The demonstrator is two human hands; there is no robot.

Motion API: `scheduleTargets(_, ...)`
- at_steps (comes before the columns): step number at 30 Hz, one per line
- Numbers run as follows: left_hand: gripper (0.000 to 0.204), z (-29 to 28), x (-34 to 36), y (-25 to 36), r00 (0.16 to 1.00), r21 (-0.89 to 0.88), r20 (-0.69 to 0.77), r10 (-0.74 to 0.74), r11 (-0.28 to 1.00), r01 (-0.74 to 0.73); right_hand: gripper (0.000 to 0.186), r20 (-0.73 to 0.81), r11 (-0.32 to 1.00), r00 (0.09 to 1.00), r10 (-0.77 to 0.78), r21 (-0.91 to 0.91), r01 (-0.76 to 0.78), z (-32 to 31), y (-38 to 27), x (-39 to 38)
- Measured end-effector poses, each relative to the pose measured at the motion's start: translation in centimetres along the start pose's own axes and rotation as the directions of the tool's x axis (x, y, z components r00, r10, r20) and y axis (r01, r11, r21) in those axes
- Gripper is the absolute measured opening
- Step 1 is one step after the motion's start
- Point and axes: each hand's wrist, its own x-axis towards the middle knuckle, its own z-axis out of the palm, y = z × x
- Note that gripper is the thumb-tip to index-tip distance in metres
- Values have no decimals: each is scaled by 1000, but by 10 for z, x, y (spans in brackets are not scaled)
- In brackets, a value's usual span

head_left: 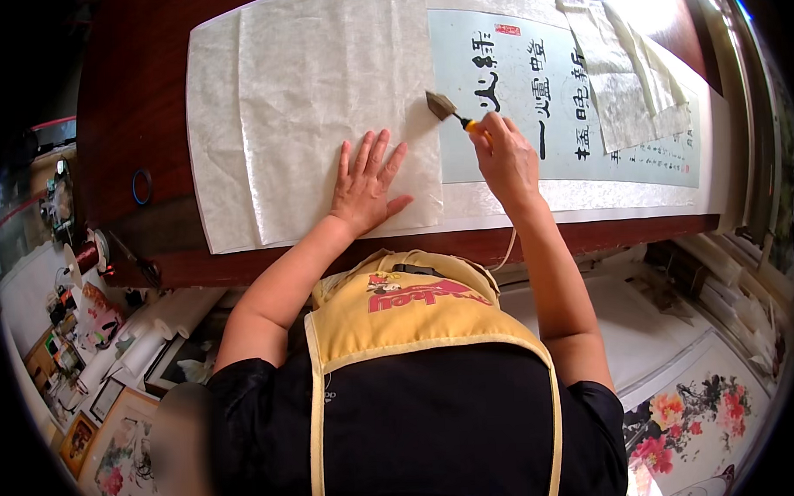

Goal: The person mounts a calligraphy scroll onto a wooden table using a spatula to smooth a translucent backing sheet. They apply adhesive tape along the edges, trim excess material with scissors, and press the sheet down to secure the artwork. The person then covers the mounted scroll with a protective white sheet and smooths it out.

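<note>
My left hand (366, 190) lies flat, fingers spread, on a large sheet of thin whitish paper (304, 94) that covers the left part of a calligraphy scroll. In my right hand (508, 161) is a small tool with a flat, pointed metal head (442, 105) and a yellow-and-black handle, like a small trowel or mini iron. Its head is over the sheet's right edge, where the pale blue calligraphy panel (507, 148) begins; I cannot tell whether it touches. Black brush characters and a red seal show on the panel. A loose, creased whitish piece (623, 74) covers part of its right side.
The scroll lies on a dark red-brown table (133, 73). A blue-rimmed ring (141, 186) and dark scissors (135, 257) are at the left. Shelves with paper rolls (142, 349) and spools stand lower left. A flower painting (692, 421) is at lower right. A thin cord (507, 251) hangs by the table edge.
</note>
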Motion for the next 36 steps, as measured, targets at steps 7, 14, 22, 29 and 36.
scheduleTargets(7, 95, 3, 0, -1, 1000, 0, -15, 6, 1000, -6, 12, -56, 996, 998, 27, -85, -31, 10, 4, 10)
scheduleTargets(14, 94, -1, -13, 4, 997, -1, 60, 47, 999, -47, 12, 82, 997, 996, 23, 66, -28, -15, -6, -52)
scheduleTargets(22, 94, 3, -29, 8, 996, 15, 72, 51, 999, -52, 12, 115, 999, 993, 29, -33, -26, -15, 6, -72)
scheduleTargets(29, 94, 4, -30, 8, 997, 52, 50, 61, 997, -63, 12, 157, 999, 988, -2, -41, 8, -14, 5, -92)
scheduleTargets(36, 94, 5, -30, 6, 997, 57, 51, 61, 996, -64, 10, 198, 1000, 980, -15, -25, 20, -19, 3, -102)
